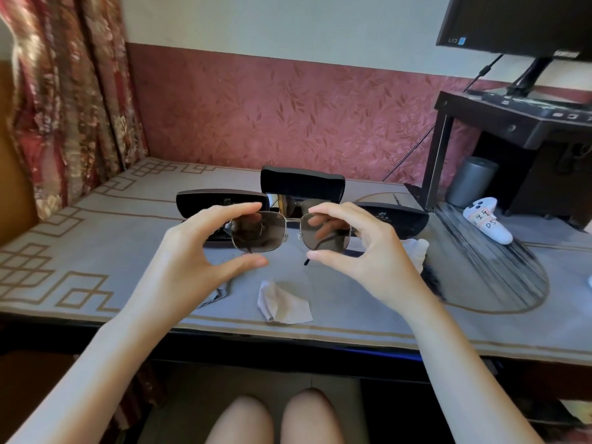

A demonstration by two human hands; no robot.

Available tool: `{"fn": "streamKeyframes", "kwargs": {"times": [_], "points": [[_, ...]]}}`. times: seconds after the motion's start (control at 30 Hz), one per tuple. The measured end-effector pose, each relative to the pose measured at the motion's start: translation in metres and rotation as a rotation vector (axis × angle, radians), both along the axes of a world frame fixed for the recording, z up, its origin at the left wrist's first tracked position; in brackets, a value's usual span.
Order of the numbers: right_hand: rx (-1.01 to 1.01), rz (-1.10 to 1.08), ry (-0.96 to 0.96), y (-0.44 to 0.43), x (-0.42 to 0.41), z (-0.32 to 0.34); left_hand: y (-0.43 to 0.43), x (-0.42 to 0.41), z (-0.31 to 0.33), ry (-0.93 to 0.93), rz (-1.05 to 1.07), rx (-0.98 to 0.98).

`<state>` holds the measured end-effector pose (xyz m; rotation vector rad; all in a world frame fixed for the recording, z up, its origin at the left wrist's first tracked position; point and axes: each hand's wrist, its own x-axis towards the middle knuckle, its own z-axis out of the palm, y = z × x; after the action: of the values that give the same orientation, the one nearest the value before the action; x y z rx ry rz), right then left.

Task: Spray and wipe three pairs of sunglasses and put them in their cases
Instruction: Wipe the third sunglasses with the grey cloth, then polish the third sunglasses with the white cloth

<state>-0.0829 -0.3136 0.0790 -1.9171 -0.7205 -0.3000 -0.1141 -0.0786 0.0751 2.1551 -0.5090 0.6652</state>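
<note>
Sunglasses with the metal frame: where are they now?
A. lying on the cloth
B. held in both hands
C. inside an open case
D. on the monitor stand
B: the left hand and the right hand each hold one end of the sunglasses, clear of the cloth.

One wide-angle camera rides on the seated person's head, looking forward and down across the tabletop (pixel 112 238) toward the red wall (pixel 288 116). The left grip (pixel 198 251) and right grip (pixel 368 254) hang close before it, with the knees (pixel 240 421) at the bottom edge.
</note>
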Motion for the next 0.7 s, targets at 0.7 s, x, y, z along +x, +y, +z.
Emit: {"fn": "streamKeyframes", "kwargs": {"times": [0.7], "points": [[0.173, -0.252, -0.154, -0.011, 0.000, -0.020, 0.015, 0.000, -0.007, -0.148, 0.080, 0.052]]}}
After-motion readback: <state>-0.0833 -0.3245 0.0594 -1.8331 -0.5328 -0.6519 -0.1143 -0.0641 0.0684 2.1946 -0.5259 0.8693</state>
